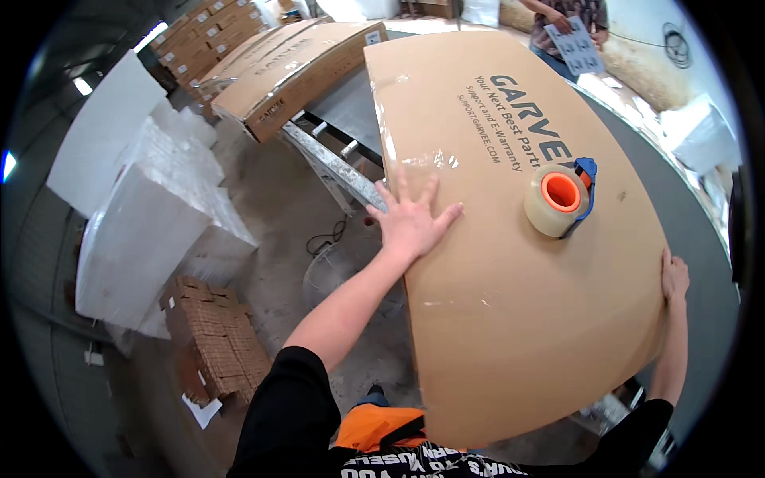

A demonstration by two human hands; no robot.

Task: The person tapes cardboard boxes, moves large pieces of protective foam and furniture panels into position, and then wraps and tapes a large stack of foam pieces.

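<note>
A large, flat cardboard box (494, 319) with dark print lies in front of me, clear tape shining along its left edge. My left hand (412, 223) rests on that edge, fingers spread over the top face and holding nothing. At the box's right edge is my right hand (676, 275), its fingers curled against the side and partly hidden. On top of the box, between my hands, a tape dispenser (560, 199) with a clear roll, orange hub and blue handle stands nearer to the right.
Another cardboard box (295, 68) lies beyond on a roller conveyor (339, 167). Wrapped white foam blocks (151, 231) stand left, near a stack of brown cardboard pieces (219, 338). A person (558, 36) holding a printed sheet stands at the far right. Boxes (209, 36) are piled behind.
</note>
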